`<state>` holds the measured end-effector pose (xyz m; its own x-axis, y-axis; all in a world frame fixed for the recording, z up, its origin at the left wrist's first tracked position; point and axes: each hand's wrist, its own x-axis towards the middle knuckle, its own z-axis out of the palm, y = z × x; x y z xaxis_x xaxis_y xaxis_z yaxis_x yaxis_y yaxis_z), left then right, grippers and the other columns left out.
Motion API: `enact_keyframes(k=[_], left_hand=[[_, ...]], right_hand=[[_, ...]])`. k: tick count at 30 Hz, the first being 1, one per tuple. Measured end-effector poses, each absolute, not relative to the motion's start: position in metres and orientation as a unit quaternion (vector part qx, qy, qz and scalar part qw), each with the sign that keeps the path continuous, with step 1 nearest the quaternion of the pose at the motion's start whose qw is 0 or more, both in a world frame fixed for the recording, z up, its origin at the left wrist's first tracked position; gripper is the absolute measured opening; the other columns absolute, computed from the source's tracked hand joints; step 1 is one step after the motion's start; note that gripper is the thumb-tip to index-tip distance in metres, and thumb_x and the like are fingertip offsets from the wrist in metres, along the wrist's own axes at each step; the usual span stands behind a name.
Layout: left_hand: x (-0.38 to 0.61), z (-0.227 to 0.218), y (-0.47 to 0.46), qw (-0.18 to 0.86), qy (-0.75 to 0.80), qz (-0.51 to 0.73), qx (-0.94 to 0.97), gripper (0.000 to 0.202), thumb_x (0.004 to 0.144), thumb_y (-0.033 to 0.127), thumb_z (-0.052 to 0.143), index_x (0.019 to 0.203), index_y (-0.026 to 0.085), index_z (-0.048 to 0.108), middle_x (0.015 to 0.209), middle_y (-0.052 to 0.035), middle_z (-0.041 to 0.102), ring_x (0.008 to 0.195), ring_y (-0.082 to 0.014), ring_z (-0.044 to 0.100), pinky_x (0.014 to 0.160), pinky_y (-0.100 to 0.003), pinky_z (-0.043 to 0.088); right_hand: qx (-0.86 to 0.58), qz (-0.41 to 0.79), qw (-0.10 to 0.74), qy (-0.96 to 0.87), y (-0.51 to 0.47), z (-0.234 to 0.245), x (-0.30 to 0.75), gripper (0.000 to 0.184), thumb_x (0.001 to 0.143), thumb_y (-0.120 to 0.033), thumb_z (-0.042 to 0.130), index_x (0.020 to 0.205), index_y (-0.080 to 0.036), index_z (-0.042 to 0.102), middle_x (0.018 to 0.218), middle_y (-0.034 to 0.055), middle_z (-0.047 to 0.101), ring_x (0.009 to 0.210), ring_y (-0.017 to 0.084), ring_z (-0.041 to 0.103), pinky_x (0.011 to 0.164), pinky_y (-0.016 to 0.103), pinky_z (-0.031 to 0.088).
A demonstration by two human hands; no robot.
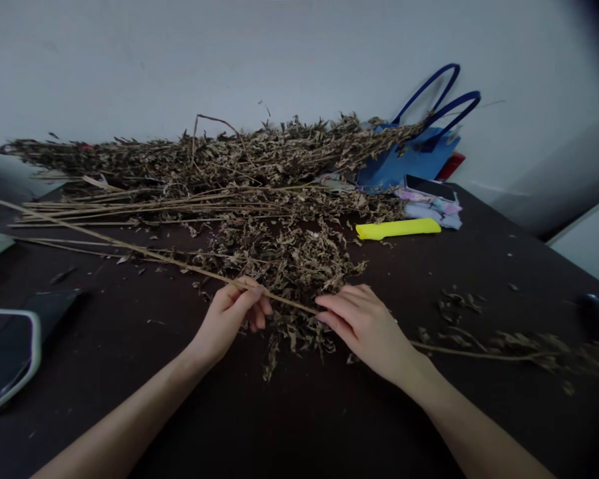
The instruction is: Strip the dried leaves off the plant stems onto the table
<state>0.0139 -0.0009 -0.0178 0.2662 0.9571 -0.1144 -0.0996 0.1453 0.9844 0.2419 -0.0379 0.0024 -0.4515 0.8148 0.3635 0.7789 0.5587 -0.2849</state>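
A long dried stalk (pixel 130 248) runs across the dark table (pixel 299 412) from the far left, passes under both my hands and ends in a leafy tip at the right. My left hand (pixel 232 316) pinches the bare stem between thumb and fingers. My right hand (pixel 364 322) is closed around the same stalk a little to the right, just above a heap of stripped dry leaves (pixel 289 266). Behind the heap lies a big bundle of dried leafy stalks (pixel 204 159) and several bare stems (pixel 130 209).
A yellow marker-like object (pixel 398 229) lies to the right of the leaves. A blue bag (pixel 414 156) with looped handles leans at the wall, with a phone (pixel 429 187) on folded cloth beside it. A tablet or phone (pixel 4 352) sits at the left edge.
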Motion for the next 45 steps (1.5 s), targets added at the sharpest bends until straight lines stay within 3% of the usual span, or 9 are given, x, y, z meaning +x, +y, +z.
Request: enact_keyframes(k=[4, 10, 18, 21, 25, 32, 37, 41, 45], left_hand=[[0.008, -0.014, 0.006, 0.599, 0.445, 0.475, 0.467, 0.015, 0.082, 0.027, 0.053, 0.072, 0.015, 0.055, 0.061, 0.0000, 0.061, 0.044, -0.0078, 0.050, 0.041, -0.019, 0.037], [-0.011, -0.001, 0.024, 0.563, 0.460, 0.559, 0.399, 0.016, 0.079, 0.022, 0.053, 0.065, 0.013, 0.054, 0.058, -0.0011, 0.059, 0.045, -0.0080, 0.050, 0.042, -0.019, 0.037], [-0.031, 0.002, 0.039, 0.567, 0.423, 0.631, 0.318, 0.024, 0.086, 0.016, 0.046, 0.065, 0.014, 0.058, 0.058, 0.0001, 0.058, 0.050, -0.0072, 0.050, 0.045, -0.016, 0.040], [-0.024, 0.002, 0.036, 0.613, 0.406, 0.619, 0.277, 0.028, 0.089, 0.022, 0.040, 0.071, 0.012, 0.059, 0.059, -0.0010, 0.058, 0.048, -0.0068, 0.049, 0.045, -0.016, 0.041], [-0.004, -0.001, 0.018, 0.662, 0.393, 0.556, 0.314, 0.017, 0.082, 0.030, 0.055, 0.084, 0.013, 0.060, 0.070, -0.0021, 0.062, 0.051, -0.0071, 0.052, 0.048, -0.018, 0.045], [0.012, -0.009, -0.001, 0.707, 0.390, 0.461, 0.369, 0.014, 0.077, 0.023, 0.064, 0.087, 0.013, 0.061, 0.088, -0.0077, 0.068, 0.070, -0.0106, 0.062, 0.063, -0.020, 0.051], [0.003, -0.007, 0.009, 0.676, 0.398, 0.495, 0.373, 0.011, 0.076, 0.022, 0.066, 0.074, 0.012, 0.061, 0.079, -0.0059, 0.068, 0.068, -0.0103, 0.062, 0.064, -0.019, 0.051], [-0.006, -0.006, 0.018, 0.652, 0.396, 0.528, 0.373, 0.011, 0.075, 0.022, 0.067, 0.074, 0.013, 0.061, 0.081, -0.0063, 0.068, 0.070, -0.0111, 0.062, 0.066, -0.021, 0.052], [-0.014, -0.006, 0.026, 0.641, 0.399, 0.544, 0.365, 0.009, 0.077, 0.020, 0.064, 0.073, 0.012, 0.061, 0.078, -0.0056, 0.067, 0.067, -0.0104, 0.062, 0.064, -0.020, 0.052]], right_hand=[[-0.479, 0.005, 0.231, -0.847, -0.036, 0.001, 0.245, 0.020, 0.092, -0.025, 0.043, 0.092, -0.019, 0.062, 0.077, 0.0029, 0.065, 0.072, 0.016, 0.055, 0.069, 0.031, 0.039], [-0.515, -0.049, 0.232, -0.824, -0.031, 0.002, 0.253, 0.024, 0.090, -0.022, 0.045, 0.112, -0.017, 0.053, 0.091, 0.0064, 0.063, 0.079, 0.019, 0.055, 0.071, 0.033, 0.040], [-0.534, -0.080, 0.245, -0.805, -0.027, 0.001, 0.260, 0.019, 0.091, -0.024, 0.042, 0.096, -0.018, 0.060, 0.084, 0.0061, 0.064, 0.077, 0.019, 0.056, 0.068, 0.032, 0.040], [-0.519, -0.066, 0.244, -0.817, -0.027, -0.001, 0.257, 0.023, 0.091, -0.022, 0.040, 0.088, -0.018, 0.063, 0.079, 0.0052, 0.064, 0.075, 0.018, 0.055, 0.067, 0.032, 0.040], [-0.507, -0.049, 0.241, -0.826, -0.029, -0.006, 0.251, 0.023, 0.092, -0.022, 0.041, 0.090, -0.018, 0.063, 0.079, 0.0047, 0.064, 0.075, 0.017, 0.055, 0.068, 0.032, 0.041], [-0.485, -0.018, 0.229, -0.844, -0.033, -0.006, 0.246, 0.026, 0.090, -0.022, 0.045, 0.115, -0.018, 0.054, 0.093, 0.0063, 0.064, 0.083, 0.019, 0.057, 0.074, 0.035, 0.044], [-0.502, 0.011, 0.152, -0.852, -0.032, 0.002, 0.256, 0.044, 0.090, -0.028, 0.046, 0.132, -0.024, 0.038, 0.111, 0.0074, 0.060, 0.098, 0.023, 0.056, 0.077, 0.039, 0.048], [-0.519, -0.002, 0.156, -0.840, -0.029, 0.004, 0.263, 0.048, 0.090, -0.030, 0.046, 0.136, -0.027, 0.032, 0.113, 0.0074, 0.059, 0.098, 0.024, 0.057, 0.075, 0.040, 0.051], [-0.541, 0.004, 0.192, -0.819, -0.028, 0.002, 0.265, 0.045, 0.089, -0.028, 0.047, 0.132, -0.024, 0.037, 0.104, 0.0078, 0.062, 0.089, 0.023, 0.061, 0.074, 0.040, 0.052]])
